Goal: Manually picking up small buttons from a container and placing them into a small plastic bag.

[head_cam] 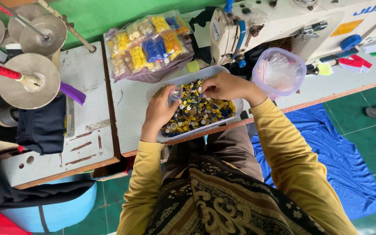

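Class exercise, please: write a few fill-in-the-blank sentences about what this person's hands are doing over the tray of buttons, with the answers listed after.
The left hand holds a small clear ____.
The right hand pinches a ____ button above the tray.
The tray holds mixed ____.
Behind it lie bags of sorted buttons and a white ____ machine.

Answers: bag; blue; buttons; sewing

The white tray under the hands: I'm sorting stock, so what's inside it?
White tray holds mixed buttons, mostly yellow, blue and dark. Both hands cover some; lower layers are hidden.
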